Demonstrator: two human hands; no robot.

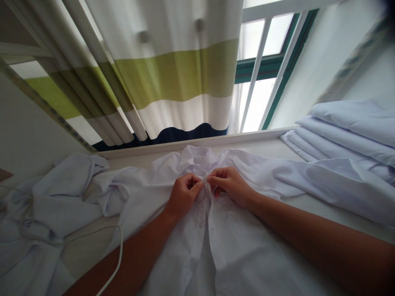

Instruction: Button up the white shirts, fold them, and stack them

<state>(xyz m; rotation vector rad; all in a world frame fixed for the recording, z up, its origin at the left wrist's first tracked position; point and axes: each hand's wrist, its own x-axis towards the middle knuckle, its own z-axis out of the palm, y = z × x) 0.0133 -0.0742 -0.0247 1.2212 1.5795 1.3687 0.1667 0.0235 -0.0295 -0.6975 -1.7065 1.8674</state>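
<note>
A white button-up shirt [247, 242] lies spread face up in front of me, its collar [199, 154] at the far end and its sleeves out to both sides. Below the collar, my left hand [184, 191] pinches the button-side front edge. Close against it, my right hand [230, 183] pinches the other front edge at the same spot. Whatever button sits between the fingertips is hidden. Lower down, the two front edges hang apart, and a small button [200, 225] shows on the left one.
Folded white garments [348, 131] are stacked at the right. Loose white clothes [64, 201] lie crumpled at the left. A pale cable [121, 242] loops over by my left forearm. Behind are a striped curtain [179, 78] and a barred window [262, 74].
</note>
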